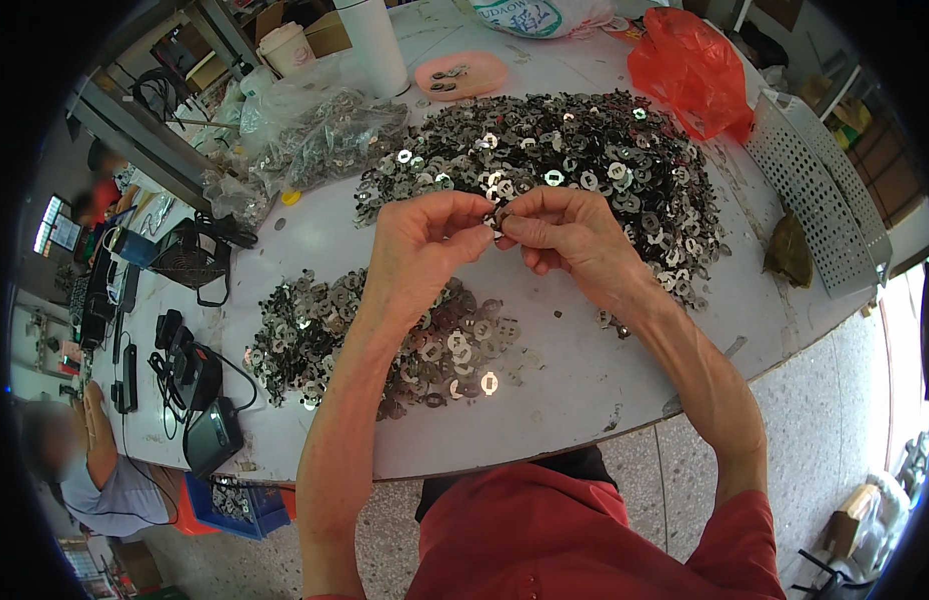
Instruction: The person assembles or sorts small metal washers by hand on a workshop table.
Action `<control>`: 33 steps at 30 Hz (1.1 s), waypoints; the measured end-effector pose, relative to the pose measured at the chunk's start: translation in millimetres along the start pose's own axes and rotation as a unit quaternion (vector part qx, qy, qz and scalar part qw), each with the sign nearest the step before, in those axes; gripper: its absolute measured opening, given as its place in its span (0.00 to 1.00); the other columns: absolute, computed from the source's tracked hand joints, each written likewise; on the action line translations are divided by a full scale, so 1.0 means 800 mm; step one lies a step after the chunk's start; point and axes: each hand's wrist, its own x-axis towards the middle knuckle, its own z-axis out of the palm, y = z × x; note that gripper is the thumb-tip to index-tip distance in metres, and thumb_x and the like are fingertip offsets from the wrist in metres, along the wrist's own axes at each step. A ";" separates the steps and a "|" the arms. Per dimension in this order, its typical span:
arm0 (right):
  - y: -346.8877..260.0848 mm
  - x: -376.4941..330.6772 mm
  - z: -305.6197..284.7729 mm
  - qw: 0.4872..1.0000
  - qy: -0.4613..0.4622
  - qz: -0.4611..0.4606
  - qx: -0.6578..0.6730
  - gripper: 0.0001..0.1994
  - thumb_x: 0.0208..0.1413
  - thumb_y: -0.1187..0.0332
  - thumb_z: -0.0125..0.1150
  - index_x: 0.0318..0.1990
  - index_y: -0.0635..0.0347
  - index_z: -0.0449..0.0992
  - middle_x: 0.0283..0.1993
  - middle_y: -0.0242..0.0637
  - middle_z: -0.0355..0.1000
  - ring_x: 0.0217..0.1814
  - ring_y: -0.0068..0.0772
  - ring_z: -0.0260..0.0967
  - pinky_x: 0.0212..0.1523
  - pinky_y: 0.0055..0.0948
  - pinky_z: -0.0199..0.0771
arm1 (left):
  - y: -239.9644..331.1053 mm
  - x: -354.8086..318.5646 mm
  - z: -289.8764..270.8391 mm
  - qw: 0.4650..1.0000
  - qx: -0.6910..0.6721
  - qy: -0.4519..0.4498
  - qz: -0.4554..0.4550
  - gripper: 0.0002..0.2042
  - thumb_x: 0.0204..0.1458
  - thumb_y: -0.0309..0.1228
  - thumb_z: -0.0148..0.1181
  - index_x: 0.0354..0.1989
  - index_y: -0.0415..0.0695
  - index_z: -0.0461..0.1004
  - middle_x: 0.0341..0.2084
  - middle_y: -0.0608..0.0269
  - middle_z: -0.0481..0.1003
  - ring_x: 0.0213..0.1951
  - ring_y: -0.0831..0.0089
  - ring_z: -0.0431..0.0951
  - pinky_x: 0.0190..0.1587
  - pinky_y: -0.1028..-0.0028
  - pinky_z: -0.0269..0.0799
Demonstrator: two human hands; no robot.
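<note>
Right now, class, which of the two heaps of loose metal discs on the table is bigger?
The far heap, beyond both hands, spreads much wider than the near heap.

- A small workshop for hand-sorting metal parts — the worn white surface (585,370) carries big heaps of stamped metal pieces (575,170).
- Clear bags of the same parts (305,140) and a perforated metal tray (825,190) sit by them.
- Chargers and cables (185,370) lie at one edge — the floor is speckled concrete (835,400).

Glossy stamped metal washers (545,160) are glinting on a matt, scuffed white table (575,380); a crinkled orange plastic bag (690,65) is shining beside perforated metal tray (820,190).
</note>
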 end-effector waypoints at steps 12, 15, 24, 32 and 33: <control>-0.007 -0.004 0.001 0.999 0.023 -0.036 0.001 0.08 0.54 0.69 0.62 0.37 0.64 0.76 0.31 0.33 0.74 0.28 0.20 0.69 0.31 0.20 0.72 | -0.005 0.002 -0.008 0.996 -0.070 0.000 -0.054 0.10 0.49 0.20 0.61 0.41 0.36 0.77 0.29 0.64 0.78 0.28 0.79 0.76 0.34 0.78 0.75; -0.007 -0.005 0.002 0.999 0.013 -0.035 -0.004 0.08 0.54 0.68 0.63 0.37 0.64 0.76 0.31 0.32 0.74 0.29 0.21 0.70 0.33 0.21 0.73 | -0.002 0.001 -0.005 0.995 -0.086 0.009 -0.051 0.10 0.48 0.19 0.61 0.40 0.36 0.77 0.28 0.64 0.77 0.28 0.80 0.75 0.33 0.79 0.73; -0.002 -0.005 0.001 0.999 -0.022 -0.008 0.048 0.08 0.53 0.69 0.63 0.38 0.62 0.75 0.34 0.32 0.73 0.33 0.21 0.71 0.37 0.21 0.75 | -0.006 0.002 -0.010 0.990 -0.129 0.006 -0.058 0.08 0.48 0.19 0.60 0.39 0.37 0.76 0.29 0.63 0.78 0.29 0.76 0.77 0.36 0.76 0.75; -0.007 -0.006 0.004 0.991 -0.045 0.035 0.118 0.09 0.52 0.70 0.64 0.39 0.64 0.75 0.37 0.33 0.72 0.36 0.22 0.72 0.39 0.19 0.76 | -0.009 0.002 -0.012 0.990 -0.133 -0.009 -0.051 0.08 0.50 0.20 0.60 0.39 0.37 0.75 0.31 0.61 0.78 0.31 0.74 0.78 0.38 0.73 0.77; -0.007 -0.006 0.004 0.991 -0.043 0.038 0.120 0.08 0.53 0.71 0.63 0.39 0.64 0.74 0.37 0.34 0.73 0.36 0.22 0.73 0.38 0.19 0.77 | -0.009 0.002 -0.011 0.989 -0.135 -0.007 -0.053 0.08 0.50 0.20 0.60 0.39 0.37 0.75 0.31 0.61 0.78 0.31 0.74 0.78 0.39 0.73 0.77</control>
